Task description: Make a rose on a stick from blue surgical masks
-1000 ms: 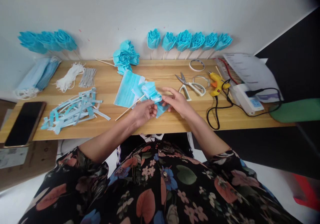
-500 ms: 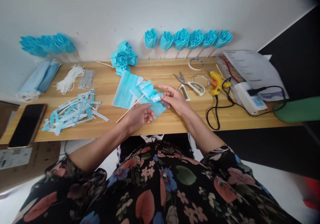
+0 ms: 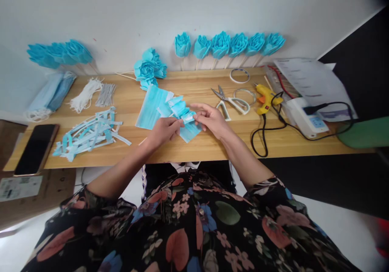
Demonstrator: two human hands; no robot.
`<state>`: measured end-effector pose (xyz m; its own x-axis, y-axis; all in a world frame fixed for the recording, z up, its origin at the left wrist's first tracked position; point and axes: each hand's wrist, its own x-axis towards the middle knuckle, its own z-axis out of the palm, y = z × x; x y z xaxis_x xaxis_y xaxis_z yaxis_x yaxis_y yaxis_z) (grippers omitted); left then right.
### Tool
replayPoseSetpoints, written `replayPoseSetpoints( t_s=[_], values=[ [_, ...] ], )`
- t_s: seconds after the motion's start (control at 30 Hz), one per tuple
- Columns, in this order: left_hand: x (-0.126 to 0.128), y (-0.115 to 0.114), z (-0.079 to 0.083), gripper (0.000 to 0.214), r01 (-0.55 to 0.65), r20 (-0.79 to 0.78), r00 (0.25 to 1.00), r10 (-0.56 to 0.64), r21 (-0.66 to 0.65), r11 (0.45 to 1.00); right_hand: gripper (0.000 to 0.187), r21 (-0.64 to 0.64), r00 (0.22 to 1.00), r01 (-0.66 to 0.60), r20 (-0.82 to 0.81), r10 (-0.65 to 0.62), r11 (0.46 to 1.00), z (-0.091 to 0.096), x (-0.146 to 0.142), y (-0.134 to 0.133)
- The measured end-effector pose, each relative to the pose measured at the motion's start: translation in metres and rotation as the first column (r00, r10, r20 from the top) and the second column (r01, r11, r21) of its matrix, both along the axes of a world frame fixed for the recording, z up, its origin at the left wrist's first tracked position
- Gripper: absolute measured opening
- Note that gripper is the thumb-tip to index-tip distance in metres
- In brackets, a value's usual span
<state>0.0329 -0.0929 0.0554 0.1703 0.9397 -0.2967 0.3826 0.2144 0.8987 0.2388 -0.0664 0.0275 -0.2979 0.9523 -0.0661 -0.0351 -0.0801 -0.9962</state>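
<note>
Both hands are at a gathered light-blue mask-fabric strip (image 3: 179, 106), folded into ruffles, at the middle of the table. My right hand (image 3: 209, 120) pinches its right end between thumb and index finger. My left hand (image 3: 165, 132) is closed, thumb and fingertips pinching the strip's lower edge. A thin wooden stick (image 3: 172, 114) runs under my left hand, mostly hidden by it, with its tip against the ruffles. Beneath lie flat blue mask sheets (image 3: 152, 108), one partly covered by the strip and my hands.
Scissors (image 3: 231, 101), tape rolls (image 3: 240, 76) and a yellow glue gun (image 3: 266, 97) with black cable lie right, near a power strip (image 3: 308, 120). Left are cut strips (image 3: 88, 136), ear loops (image 3: 86, 95), masks (image 3: 53, 95) and a phone (image 3: 36, 148). Finished blue flowers (image 3: 221, 45) lean on the wall.
My left hand has moved up and right from the stick, its fingers closing on the strip's lower edge. My right hand keeps its pinch in nearly the same place.
</note>
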Motion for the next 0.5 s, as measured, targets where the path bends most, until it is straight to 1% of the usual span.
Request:
replayPoseSetpoints(
  t_s=[0.03, 0.07, 0.1, 0.13, 0.2, 0.27, 0.4, 0.47, 0.5],
  values=[
    [0.001, 0.000, -0.001, 0.027, 0.003, 0.081, 0.997, 0.008, -0.142, 0.990, 0.055, 0.004, 1.000, -0.003, -0.002, 0.003, 1.000, 0.001, 0.000, 0.000],
    [0.003, 0.000, -0.002, 0.027, 0.012, 0.160, 0.987, 0.030, -0.255, 0.967, 0.056, 0.009, 1.000, -0.006, -0.006, 0.006, 1.000, 0.001, 0.000, -0.001],
    [0.004, 0.000, -0.003, 0.027, 0.021, 0.230, 0.971, 0.059, -0.331, 0.943, 0.056, 0.015, 1.000, -0.008, -0.010, 0.008, 1.000, 0.001, 0.000, -0.001],
    [0.006, 0.001, -0.003, 0.026, 0.024, 0.286, 0.954, 0.092, -0.375, 0.927, 0.056, 0.020, 1.000, -0.009, -0.013, 0.009, 1.000, 0.001, -0.001, -0.001],
    [0.010, 0.003, -0.003, 0.022, 0.000, 0.370, 0.915, 0.162, -0.401, 0.916, 0.055, 0.026, 1.000, -0.008, -0.009, 0.008, 1.000, 0.000, -0.002, -0.001],
    [0.013, 0.005, -0.003, 0.022, -0.042, 0.415, 0.883, 0.221, -0.399, 0.916, 0.054, 0.027, 1.000, -0.007, 0.007, 0.007, 1.000, -0.001, -0.003, -0.001],
    [0.017, 0.005, -0.002, 0.027, -0.095, 0.419, 0.867, 0.269, -0.391, 0.915, 0.056, 0.022, 0.998, -0.014, 0.062, 0.013, 1.000, -0.002, 0.001, 0.001],
    [0.020, 0.003, -0.001, 0.029, -0.120, 0.409, 0.867, 0.285, -0.383, 0.916, 0.049, 0.022, 0.995, 0.028, 0.096, -0.030, 0.999, 0.002, 0.005, 0.001],
    [0.020, 0.003, 0.000, 0.031, -0.132, 0.405, 0.866, 0.293, -0.380, 0.916, 0.042, 0.048, 0.989, 0.088, 0.116, -0.093, 0.995, 0.005, 0.007, 0.000]
  ],
)
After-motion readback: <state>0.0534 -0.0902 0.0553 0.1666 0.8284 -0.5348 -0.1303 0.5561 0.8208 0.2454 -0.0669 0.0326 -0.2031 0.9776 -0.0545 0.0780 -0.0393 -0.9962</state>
